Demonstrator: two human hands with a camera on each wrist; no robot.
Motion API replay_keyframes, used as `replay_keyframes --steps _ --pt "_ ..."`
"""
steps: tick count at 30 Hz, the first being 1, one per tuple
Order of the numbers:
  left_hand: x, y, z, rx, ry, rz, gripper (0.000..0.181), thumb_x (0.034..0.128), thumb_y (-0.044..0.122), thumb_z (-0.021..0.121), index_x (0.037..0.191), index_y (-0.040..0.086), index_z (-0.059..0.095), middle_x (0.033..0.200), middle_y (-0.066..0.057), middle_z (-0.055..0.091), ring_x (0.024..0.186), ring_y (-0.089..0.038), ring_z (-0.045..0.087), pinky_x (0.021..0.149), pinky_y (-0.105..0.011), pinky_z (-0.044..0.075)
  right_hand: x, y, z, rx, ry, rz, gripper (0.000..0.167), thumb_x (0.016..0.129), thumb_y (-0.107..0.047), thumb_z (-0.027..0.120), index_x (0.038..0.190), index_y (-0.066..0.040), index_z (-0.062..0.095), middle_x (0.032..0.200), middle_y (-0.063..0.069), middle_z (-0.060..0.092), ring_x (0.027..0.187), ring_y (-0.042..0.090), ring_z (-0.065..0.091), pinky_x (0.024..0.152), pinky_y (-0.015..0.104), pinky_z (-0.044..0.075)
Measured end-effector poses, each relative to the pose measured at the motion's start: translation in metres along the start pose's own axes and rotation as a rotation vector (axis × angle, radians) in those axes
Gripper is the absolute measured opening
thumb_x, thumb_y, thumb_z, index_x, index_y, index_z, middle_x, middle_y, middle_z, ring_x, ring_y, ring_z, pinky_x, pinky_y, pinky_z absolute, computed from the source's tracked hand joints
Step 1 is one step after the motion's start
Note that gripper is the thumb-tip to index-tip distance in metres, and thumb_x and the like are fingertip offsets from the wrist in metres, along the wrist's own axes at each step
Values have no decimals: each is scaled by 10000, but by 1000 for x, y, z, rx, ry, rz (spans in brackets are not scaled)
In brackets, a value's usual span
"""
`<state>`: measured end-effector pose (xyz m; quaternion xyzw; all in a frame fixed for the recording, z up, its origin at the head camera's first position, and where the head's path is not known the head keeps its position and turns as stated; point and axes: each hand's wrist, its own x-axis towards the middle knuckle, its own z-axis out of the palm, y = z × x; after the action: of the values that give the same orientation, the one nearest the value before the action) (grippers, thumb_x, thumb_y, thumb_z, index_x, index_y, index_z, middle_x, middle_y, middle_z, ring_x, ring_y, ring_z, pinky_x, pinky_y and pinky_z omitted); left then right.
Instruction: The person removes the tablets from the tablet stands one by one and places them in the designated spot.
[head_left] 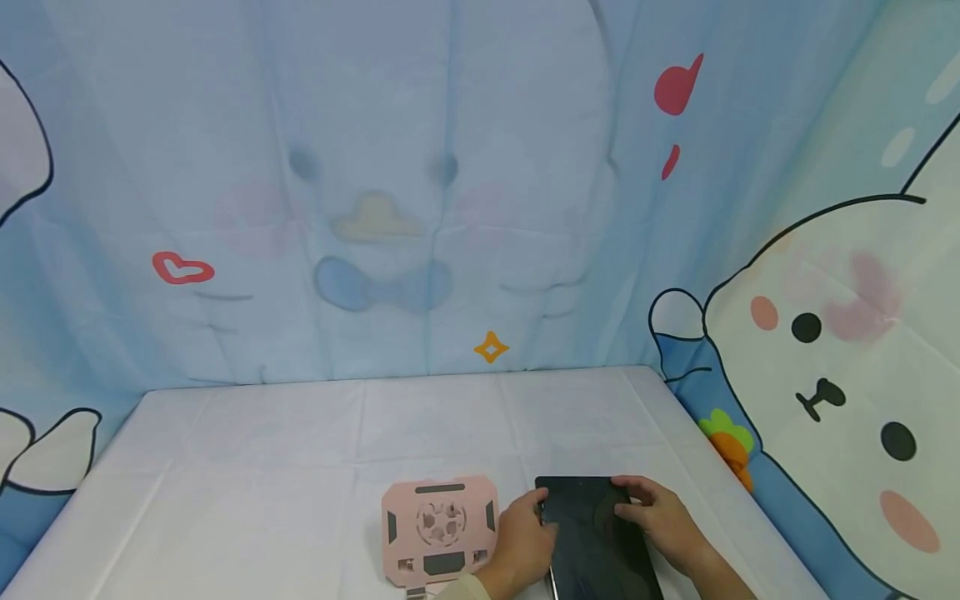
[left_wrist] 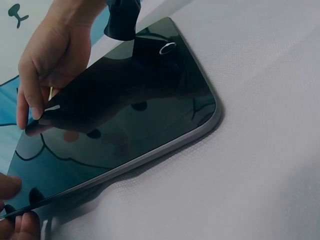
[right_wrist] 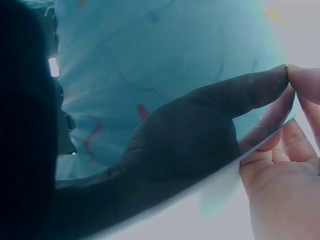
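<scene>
A tablet (head_left: 592, 542) with a dark, glossy screen lies face up between my two hands. My left hand (head_left: 521, 542) pinches its left edge. In the left wrist view the left thumb is over the screen and the fingers (left_wrist: 25, 227) are beneath. My right hand (head_left: 662, 521) grips the opposite edge near the far corner, thumb on the glass. Beneath the tablet's near edge a shadow shows in the left wrist view, so that side looks slightly raised. The right wrist view shows the right hand (right_wrist: 282, 195) mirrored in the screen.
Just left of the left hand, a pink case-like plate (head_left: 405, 508) with dark pads and a round ring lies on the white cloth-covered table (head_left: 262, 483). A small metallic piece (head_left: 416, 593) shows at its near edge. Printed blue curtains (head_left: 375, 333) stand behind and at the sides.
</scene>
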<state>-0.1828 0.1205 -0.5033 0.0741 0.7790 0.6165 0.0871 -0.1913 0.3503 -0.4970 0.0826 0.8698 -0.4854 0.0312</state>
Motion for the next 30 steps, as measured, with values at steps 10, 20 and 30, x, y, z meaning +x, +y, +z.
replay_keyframes --steps 10,20,30 --pt "-3 -1 3 25 24 10 514 928 104 838 1368 -80 648 1383 -264 652 1306 -461 611 1061 -601 496 -2 -3 1 -23 -4 5 465 968 -38 698 1395 113 590 1451 354 562 1313 506 543 1097 653 450" --pt "-4 0 4 37 17 -32 544 940 134 831 1401 -70 626 1407 -271 625 1334 -482 579 1077 -640 466 -2 -5 3 -84 13 -13 470 958 -63 722 1377 118 609 1425 366 579 1282 509 588 1042 615 510" --pt "-6 2 9 49 27 -50 558 942 120 831 1407 -94 606 1407 -282 610 1353 -500 549 1075 -659 458 -4 -7 4 -152 22 -15 457 950 -84 709 1358 107 635 1412 355 596 1236 527 613 1025 647 513"
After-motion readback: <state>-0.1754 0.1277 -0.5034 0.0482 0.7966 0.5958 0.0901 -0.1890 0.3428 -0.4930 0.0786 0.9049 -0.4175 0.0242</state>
